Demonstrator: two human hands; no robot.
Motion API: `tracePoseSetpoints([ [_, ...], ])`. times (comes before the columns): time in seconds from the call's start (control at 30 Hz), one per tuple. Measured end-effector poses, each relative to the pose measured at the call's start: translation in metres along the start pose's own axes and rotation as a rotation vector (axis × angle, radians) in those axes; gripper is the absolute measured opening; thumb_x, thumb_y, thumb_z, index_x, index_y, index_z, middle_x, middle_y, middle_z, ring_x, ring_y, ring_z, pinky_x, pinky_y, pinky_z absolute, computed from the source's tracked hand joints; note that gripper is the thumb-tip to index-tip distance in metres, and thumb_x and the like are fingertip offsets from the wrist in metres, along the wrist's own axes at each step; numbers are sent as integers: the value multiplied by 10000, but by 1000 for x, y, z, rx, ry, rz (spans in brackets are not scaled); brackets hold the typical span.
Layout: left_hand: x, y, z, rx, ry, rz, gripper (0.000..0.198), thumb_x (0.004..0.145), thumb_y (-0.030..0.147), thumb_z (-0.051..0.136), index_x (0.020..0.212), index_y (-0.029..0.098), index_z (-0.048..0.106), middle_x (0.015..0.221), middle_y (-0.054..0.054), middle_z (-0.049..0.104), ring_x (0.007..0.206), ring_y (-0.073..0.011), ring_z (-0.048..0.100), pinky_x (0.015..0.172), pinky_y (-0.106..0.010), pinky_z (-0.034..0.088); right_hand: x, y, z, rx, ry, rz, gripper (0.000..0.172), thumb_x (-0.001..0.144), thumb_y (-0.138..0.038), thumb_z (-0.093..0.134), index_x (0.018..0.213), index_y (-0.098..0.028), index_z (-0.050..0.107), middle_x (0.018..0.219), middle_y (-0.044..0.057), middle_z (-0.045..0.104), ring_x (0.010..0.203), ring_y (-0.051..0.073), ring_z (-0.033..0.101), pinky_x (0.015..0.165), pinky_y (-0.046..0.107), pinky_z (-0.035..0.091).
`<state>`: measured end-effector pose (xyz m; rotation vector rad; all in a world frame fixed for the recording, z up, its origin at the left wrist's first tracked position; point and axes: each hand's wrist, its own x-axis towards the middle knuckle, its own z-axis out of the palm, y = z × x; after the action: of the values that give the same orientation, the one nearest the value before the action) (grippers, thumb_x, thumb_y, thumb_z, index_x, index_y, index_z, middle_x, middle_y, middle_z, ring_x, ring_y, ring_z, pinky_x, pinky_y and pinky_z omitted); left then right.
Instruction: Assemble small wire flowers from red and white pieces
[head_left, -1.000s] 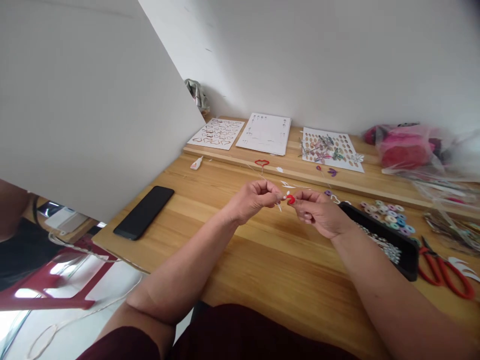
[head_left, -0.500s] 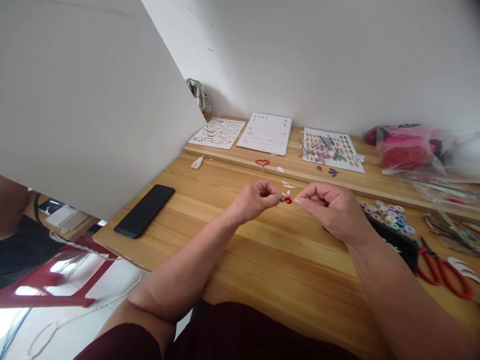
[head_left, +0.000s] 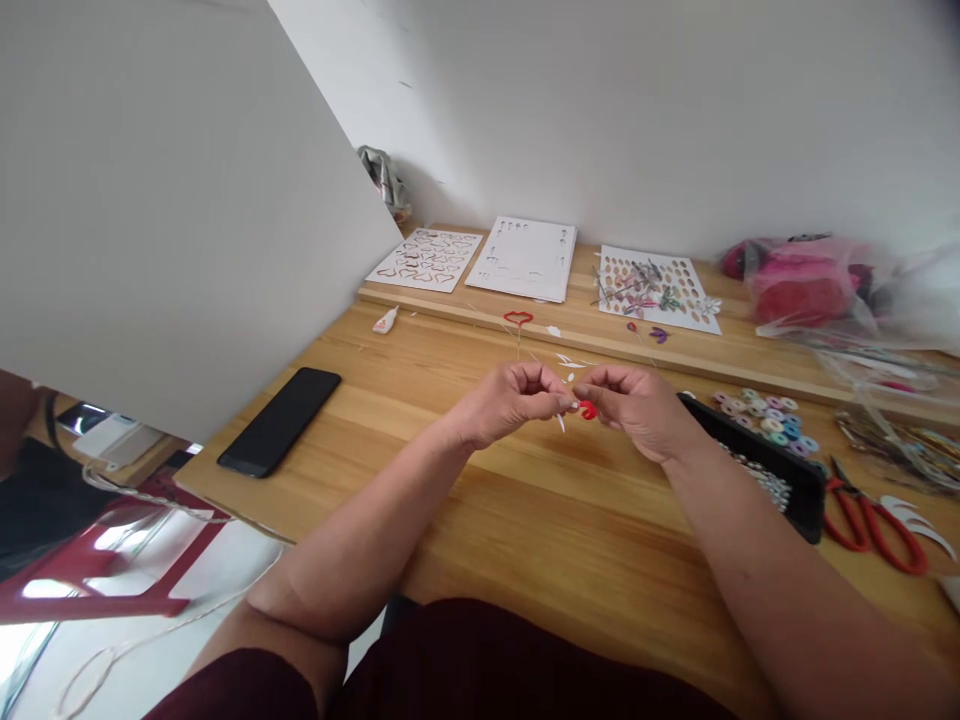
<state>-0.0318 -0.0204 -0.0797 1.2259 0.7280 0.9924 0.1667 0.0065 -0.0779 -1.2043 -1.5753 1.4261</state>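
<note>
A small, curled red piece is at the meeting point of my two hands, above the wooden table. My left hand is closed in a pinch, holding the piece by its left end, where a bit of white shows. From the other side, my right hand closes its thumb and fingers right beside the red piece. What lies between its fingertips is hidden. White petal-shaped cutouts lie on the table just behind the hands. A red looped outline on a stem rests farther back at the ledge.
Left stand a black phone and a small glue bottle. Right are a black tray of beads, pastel thread spools and red-handled cutters. Cut-out sheets and a pink plastic-wrapped bundle lie on the back ledge.
My right hand has moved left, closing the gap to my left hand and the red piece. The red piece appears turned. The view has shifted slightly, and more of the bead tray shows.
</note>
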Motion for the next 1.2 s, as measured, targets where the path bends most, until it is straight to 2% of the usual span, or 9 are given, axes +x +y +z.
tracePoseSetpoints([
  [0.1, 3, 0, -2, -21, 111, 40, 265, 703, 342, 801, 751, 133, 645, 789, -29, 663, 719, -98, 566, 697, -251, 439, 2, 6, 2, 152, -48, 81, 404, 617, -485, 862, 704, -170, 625, 575, -60, 476, 447, 45, 293, 452, 246, 182],
  [0.2, 5, 0, -2, -42, 224, 66, 259, 704, 340, 776, 715, 139, 613, 802, -29, 664, 731, -97, 562, 684, -240, 425, 1, 7, 3, 190, -72, 101, 383, 632, -452, 862, 713, -177, 608, 576, -70, 436, 449, 46, 301, 454, 240, 172],
  [0.3, 7, -1, -2, -23, 305, 77, 242, 721, 333, 741, 702, 145, 590, 752, -19, 649, 705, -94, 551, 679, -243, 417, -3, 3, 1, 121, -81, 70, 369, 669, -451, 841, 707, -182, 592, 553, -73, 411, 461, 55, 299, 463, 243, 169],
  [0.4, 9, -4, -3, 5, 354, 86, 227, 717, 317, 731, 691, 147, 583, 725, -12, 639, 693, -94, 546, 684, -249, 415, -7, -2, -1, -25, -66, -21, 336, 744, -454, 787, 695, -189, 588, 522, -76, 369, 473, 67, 263, 469, 255, 149],
  [0.6, 10, -10, -5, 55, 358, 78, 249, 718, 343, 741, 704, 142, 595, 717, -15, 640, 706, -104, 564, 701, -258, 415, -18, -17, 1, -274, 20, -172, 242, 821, -423, 698, 743, -200, 646, 515, -79, 287, 485, 85, 209, 485, 275, 132],
  [0.83, 9, -8, -5, 16, 340, 1, 252, 701, 327, 754, 724, 133, 595, 730, -12, 638, 663, -85, 534, 672, -246, 400, -26, -29, 7, -625, 239, -306, 157, 816, -345, 671, 808, -204, 740, 498, -77, 256, 467, 94, 251, 489, 273, 216],
  [1.03, 10, -9, -6, -18, 338, -9, 274, 680, 344, 772, 707, 131, 602, 742, -20, 653, 677, -85, 552, 675, -241, 409, -28, -24, 12, -778, 258, -439, 128, 831, -298, 653, 790, -225, 749, 445, -63, 367, 427, 92, 298, 480, 274, 236],
  [1.2, 9, -11, -3, 100, 343, 45, 247, 690, 321, 764, 721, 137, 602, 725, -17, 656, 682, -101, 571, 672, -248, 418, -30, -27, 15, -819, 216, -526, 143, 866, -271, 622, 822, -240, 754, 479, -33, 509, 444, 106, 375, 505, 279, 262],
])
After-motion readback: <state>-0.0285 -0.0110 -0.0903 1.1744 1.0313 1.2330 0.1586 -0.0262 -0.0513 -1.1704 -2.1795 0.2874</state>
